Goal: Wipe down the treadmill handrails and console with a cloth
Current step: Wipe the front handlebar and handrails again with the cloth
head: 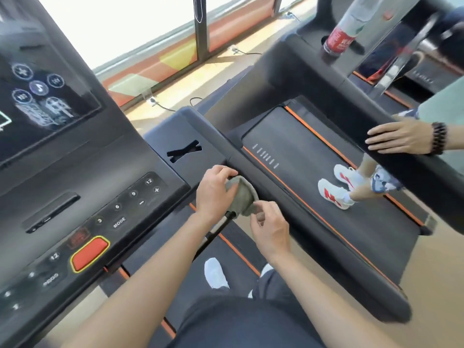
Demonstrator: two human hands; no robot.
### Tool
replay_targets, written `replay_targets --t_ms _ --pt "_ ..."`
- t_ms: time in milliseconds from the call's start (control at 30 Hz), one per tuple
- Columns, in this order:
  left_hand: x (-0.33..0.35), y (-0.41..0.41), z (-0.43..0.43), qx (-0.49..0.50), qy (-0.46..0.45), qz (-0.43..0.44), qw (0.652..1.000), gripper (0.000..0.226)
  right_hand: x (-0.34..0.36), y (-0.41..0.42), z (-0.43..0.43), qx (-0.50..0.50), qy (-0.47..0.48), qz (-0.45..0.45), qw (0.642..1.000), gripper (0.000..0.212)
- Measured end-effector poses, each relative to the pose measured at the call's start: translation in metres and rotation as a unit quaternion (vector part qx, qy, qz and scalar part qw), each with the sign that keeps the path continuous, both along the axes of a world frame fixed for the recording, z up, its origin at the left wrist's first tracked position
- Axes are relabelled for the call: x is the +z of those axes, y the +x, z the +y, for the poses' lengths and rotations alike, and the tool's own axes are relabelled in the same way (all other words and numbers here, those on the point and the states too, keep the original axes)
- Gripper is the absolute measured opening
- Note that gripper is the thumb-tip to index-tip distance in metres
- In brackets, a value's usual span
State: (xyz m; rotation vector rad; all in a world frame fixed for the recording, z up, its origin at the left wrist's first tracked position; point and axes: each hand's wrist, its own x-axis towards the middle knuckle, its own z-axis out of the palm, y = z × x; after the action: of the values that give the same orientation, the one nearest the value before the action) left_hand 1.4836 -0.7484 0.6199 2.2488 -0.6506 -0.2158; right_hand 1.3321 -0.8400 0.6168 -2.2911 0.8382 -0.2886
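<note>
Cloth (242,197), grey-green and bunched into a rounded wad, sits between both hands at the spot where the near handrail (326,237) meets the console (82,187). It looks soft, light and limp. It should fold to whatever shape the fingers give it, and it should carry no risk of breaking or slipping away. A loose corner could trail or catch, though. The best hold is probably a full palm over the bunched middle, with the edges tucked under, so a flat pad faces the rail.

The left hand (216,192) is curled over the top and console side of the wad, fingers bent round it in a close grasp. The right hand (270,227) pinches the lower edge between thumb and fingertips. That is a narrow hold, and the other fingers are loosely bent. To my eye this is gathering or refolding, not a wiping stroke. Whether the cloth presses on the rail or hangs just beside it I cannot tell.

The handrail is broad, dark and smooth, so a soft pad ought to glide along it. On the console, the red stop button (90,252) lies near the front edge and calls for a light touch. On the next treadmill another person's hand (399,140) rests flat on its rail, and a bottle (342,31) stands beyond.
</note>
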Motion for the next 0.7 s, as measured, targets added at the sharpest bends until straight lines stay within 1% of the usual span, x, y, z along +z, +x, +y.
replay_targets --t_ms 33,67,133,200,267,300,333,367,433,500,567,633,700 --pt "-0.004 -0.003 0.002 0.005 -0.017 0.012 1.0 0.018 -0.001 0.0 0.002 -0.012 0.044 -0.007 0.999 0.03" --pt "-0.009 -0.005 0.003 0.0 -0.012 0.044 0.999 0.02 -0.002 0.002 0.003 -0.034 0.094 -0.01 0.995 0.032" --pt "-0.015 -0.006 0.002 -0.02 0.01 0.135 0.991 0.028 -0.003 0.011 0.006 -0.1 0.224 -0.022 0.969 0.031" --pt "-0.019 -0.003 -0.005 -0.023 0.011 0.203 0.979 0.033 -0.004 0.025 0.009 -0.172 0.333 -0.05 0.926 0.027" --pt "-0.019 0.002 -0.012 -0.023 0.024 0.237 0.971 0.035 -0.008 0.039 0.01 -0.25 0.438 -0.078 0.86 0.02" --pt "-0.02 0.004 -0.015 -0.03 0.036 0.247 0.968 0.036 -0.01 0.045 0.011 -0.283 0.472 -0.083 0.831 0.018" --pt "-0.019 0.007 -0.016 -0.04 0.048 0.253 0.965 0.036 -0.014 0.05 0.011 -0.308 0.48 -0.085 0.817 0.018" --pt "-0.019 0.009 -0.014 -0.05 0.057 0.256 0.964 0.035 -0.018 0.054 0.011 -0.32 0.46 -0.073 0.825 0.018" --pt "-0.015 0.011 -0.007 -0.069 0.073 0.244 0.965 0.031 -0.021 0.059 0.013 -0.316 0.377 -0.038 0.87 0.016" --pt "-0.011 0.009 0.005 -0.071 0.09 0.208 0.971 0.028 -0.018 0.059 0.018 -0.297 0.308 -0.01 0.904 0.013" --pt "-0.008 0.002 0.019 -0.044 0.097 0.186 0.977 0.026 -0.014 0.054 0.023 -0.275 0.261 0.015 0.925 0.009" --pt "-0.007 -0.005 0.033 -0.016 0.089 0.184 0.979 0.018 -0.01 0.048 0.028 -0.247 0.219 0.028 0.943 0.004" --pt "-0.008 -0.012 0.047 -0.004 0.08 0.184 0.98 0.013 -0.009 0.04 0.035 -0.211 0.207 0.031 0.955 0.009"
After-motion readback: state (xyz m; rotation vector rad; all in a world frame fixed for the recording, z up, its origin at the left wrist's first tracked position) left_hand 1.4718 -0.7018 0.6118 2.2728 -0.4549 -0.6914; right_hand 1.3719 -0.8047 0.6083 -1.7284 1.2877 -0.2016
